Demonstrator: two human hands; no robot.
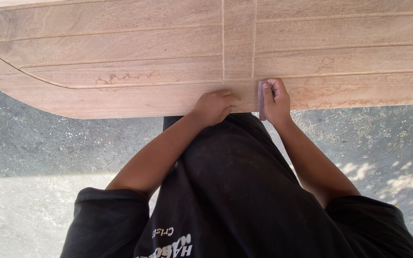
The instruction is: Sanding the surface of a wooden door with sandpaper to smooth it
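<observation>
Down from the head camera only: seen near the front edge of a broad pale-brown wooden panel (120,43), cut with thin straight grooves and one long curved groove towards its rounded left corner.

Right hand (277,101) clamped on a thin purplish-grey sanding piece (261,101), fingers folded over its top, thumb side hidden behind it. Held upright on its narrow edge, pressed against the wood just right of the two upright grooves, where these meet the lowest horizontal groove. Lower end of the sanding piece reaching the panel's front edge, beside the wrist.

Left hand (214,108) curled into a loose fist, fingers drawn together, knuckles and fingertips resting on the bare strip of wood between the lowest groove and the edge. Nothing visible inside that fist; cannot tell whether anything is tucked in it. Just beside the right hand, not touching it, with the sanding piece standing between the two.

Both forearms running down and outward into the short sleeves of a black printed shirt (235,191), filling the lower middle. Below the panel, on either side of the body, grey speckled pavement (34,143), shaded near the wood and sunlit lower left.
</observation>
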